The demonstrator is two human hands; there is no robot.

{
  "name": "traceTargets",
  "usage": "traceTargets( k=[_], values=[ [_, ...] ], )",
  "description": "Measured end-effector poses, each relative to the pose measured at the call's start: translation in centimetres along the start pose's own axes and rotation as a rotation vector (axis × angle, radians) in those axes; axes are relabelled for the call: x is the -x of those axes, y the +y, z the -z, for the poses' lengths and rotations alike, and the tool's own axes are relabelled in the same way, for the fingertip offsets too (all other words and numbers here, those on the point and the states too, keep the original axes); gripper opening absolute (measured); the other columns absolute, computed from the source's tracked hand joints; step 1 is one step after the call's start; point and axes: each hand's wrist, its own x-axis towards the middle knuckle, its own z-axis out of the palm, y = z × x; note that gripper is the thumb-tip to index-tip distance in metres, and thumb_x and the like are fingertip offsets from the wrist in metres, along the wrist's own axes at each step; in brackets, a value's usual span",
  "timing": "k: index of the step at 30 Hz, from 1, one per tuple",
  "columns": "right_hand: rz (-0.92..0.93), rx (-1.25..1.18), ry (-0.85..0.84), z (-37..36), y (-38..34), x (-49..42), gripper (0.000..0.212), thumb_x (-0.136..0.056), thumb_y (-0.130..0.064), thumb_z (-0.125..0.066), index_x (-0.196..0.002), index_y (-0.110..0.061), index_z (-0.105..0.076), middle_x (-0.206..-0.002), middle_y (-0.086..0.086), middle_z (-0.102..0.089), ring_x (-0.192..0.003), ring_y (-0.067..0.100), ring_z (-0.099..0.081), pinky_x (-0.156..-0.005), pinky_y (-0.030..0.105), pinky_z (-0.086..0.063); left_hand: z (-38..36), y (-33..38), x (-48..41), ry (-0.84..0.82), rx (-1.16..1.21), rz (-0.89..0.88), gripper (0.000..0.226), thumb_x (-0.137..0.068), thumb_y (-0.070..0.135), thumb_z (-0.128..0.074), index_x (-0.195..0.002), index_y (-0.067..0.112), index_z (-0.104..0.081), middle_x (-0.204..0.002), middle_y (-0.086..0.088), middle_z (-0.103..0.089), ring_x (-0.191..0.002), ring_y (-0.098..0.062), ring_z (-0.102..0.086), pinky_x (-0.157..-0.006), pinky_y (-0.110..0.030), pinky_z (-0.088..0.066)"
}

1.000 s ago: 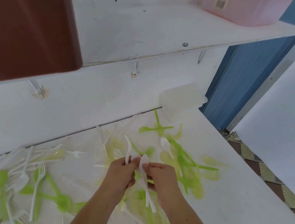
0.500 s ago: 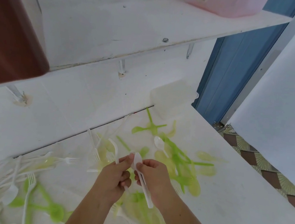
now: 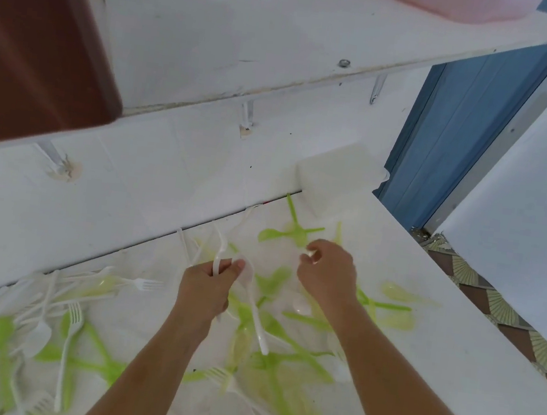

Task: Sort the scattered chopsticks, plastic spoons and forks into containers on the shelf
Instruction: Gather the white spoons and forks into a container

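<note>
The left hand (image 3: 207, 289) gripped several white spoons (image 3: 256, 322) above the table (image 3: 437, 348), near its back edge. The right hand (image 3: 326, 272) curled over the scattered cutlery (image 3: 296, 234); whether it held anything could not be told. The loosely bunched spoons risked slipping free.

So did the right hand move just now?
Yes. The right hand left the left hand and its white plastic spoons, reaching back toward the translucent white plastic box by the wall.
</note>
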Motion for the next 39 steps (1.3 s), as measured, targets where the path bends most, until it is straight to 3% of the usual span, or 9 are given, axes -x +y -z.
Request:
traceTargets(
  k=[3, 6, 11, 15, 20, 28, 32, 36, 39],
  values=[
    [0.058, 0.519, -0.118, -0.9, 1.0, -2.4, 0.035, -0.094, -0.035, -0.059, -0.128, -0.026, -0.062, -0.124, -0.002, -0.055, -0.122, 0.023, -0.048, -0.094, 0.034, -0.048, 0.9, 1.0, -0.6, 0.037, 0.014, -0.014, 0.011, -0.092, 0.021, -0.079, -0.091, 0.010, -0.081, -0.047, 0.006, -0.036, -0.042, -0.014, -0.027, -0.046, -0.026, -0.027],
    [0.109, 0.608, -0.163, -2.3, 1.5, -2.8, 0.026, -0.090, -0.027, -0.061, -0.116, -0.024, -0.066, -0.114, -0.001, -0.053, -0.114, 0.022, -0.050, -0.088, 0.033, -0.049, 2.3, 1.3, -0.7, 0.063, 0.020, -0.039, 0.014, -0.092, 0.021, -0.078, -0.092, 0.007, -0.080, -0.048, 0.005, -0.034, -0.041, -0.015, -0.026, -0.048, -0.027, -0.025],
    [0.209, 0.483, -0.058, -2.2, 0.5, -1.7, 0.016, -0.087, -0.022, -0.059, -0.100, -0.019, -0.067, -0.103, 0.000, -0.058, -0.103, 0.026, -0.056, -0.085, 0.036, -0.051, 5.2, 0.9, 0.2, 0.104, -0.009, -0.074, 0.014, -0.092, 0.023, -0.078, -0.090, 0.009, -0.080, -0.054, 0.000, -0.032, -0.042, -0.017, -0.027, -0.049, -0.027, -0.027],
    [0.386, -0.032, 0.166, -0.3, -2.0, 1.9, 0.011, -0.085, -0.017, -0.065, -0.083, -0.018, -0.054, -0.083, -0.003, -0.060, -0.076, 0.023, -0.059, -0.067, 0.033, -0.048, 6.0, 0.6, 1.3, 0.100, 0.023, -0.077, 0.012, -0.092, 0.025, -0.079, -0.091, 0.013, -0.082, -0.056, -0.002, -0.032, -0.043, -0.018, -0.028, -0.045, -0.025, -0.029],
    [0.188, -0.552, -0.335, -0.2, -6.0, 8.8, 0.011, -0.083, -0.017, -0.082, -0.085, -0.027, -0.078, -0.084, -0.014, -0.074, -0.060, 0.006, -0.059, -0.062, 0.019, -0.048, 5.2, 0.3, 3.8, 0.038, 0.046, -0.070, 0.014, -0.093, 0.025, -0.078, -0.093, 0.012, -0.082, -0.051, 0.003, -0.034, -0.042, -0.015, -0.027, -0.045, -0.025, -0.027],
    [0.167, -0.577, -0.196, -3.1, -4.4, 15.5, 0.033, -0.081, -0.006, -0.078, -0.093, -0.022, -0.051, -0.061, 0.000, -0.058, -0.052, 0.007, -0.050, -0.054, 0.019, -0.043, 5.9, -2.4, 7.3, -0.041, -0.022, 0.025, 0.020, -0.092, 0.025, -0.078, -0.088, 0.006, -0.080, -0.051, 0.001, -0.033, -0.044, -0.016, -0.027, -0.045, -0.027, -0.026],
    [0.142, -0.462, -0.220, -2.9, -4.5, 15.3, 0.018, -0.079, -0.016, -0.082, -0.083, -0.020, -0.065, -0.062, -0.007, -0.060, -0.055, 0.004, -0.052, -0.058, 0.018, -0.044, 6.2, -2.9, 8.0, -0.132, 0.049, 0.060, 0.029, -0.094, 0.026, -0.076, -0.089, -0.003, -0.076, -0.065, -0.005, -0.030, -0.051, -0.016, -0.022, -0.044, -0.028, -0.023],
    [0.117, -0.391, -0.207, -1.9, -4.2, 13.9, 0.012, -0.076, -0.017, -0.083, -0.080, -0.018, -0.072, -0.071, 0.000, -0.068, -0.062, 0.007, -0.055, -0.063, 0.023, -0.046, 5.9, -3.0, 8.6, -0.250, 0.227, 0.106, 0.032, -0.101, 0.029, -0.065, -0.104, -0.002, -0.073, -0.089, -0.011, -0.066, -0.051, -0.012, -0.025, -0.042, -0.023, -0.025],
    [0.108, -0.406, -0.173, -1.4, -3.8, 13.6, 0.013, -0.074, -0.019, -0.085, -0.075, -0.016, -0.073, -0.064, -0.005, -0.063, -0.056, 0.003, -0.050, -0.056, 0.018, -0.042, 5.4, -3.1, 9.0, -0.304, 0.046, -0.008, 0.024, -0.096, 0.026, -0.071, -0.104, 0.004, -0.079, -0.072, -0.014, -0.035, -0.054, -0.017, -0.020, -0.046, -0.028, -0.020]
  ],
)
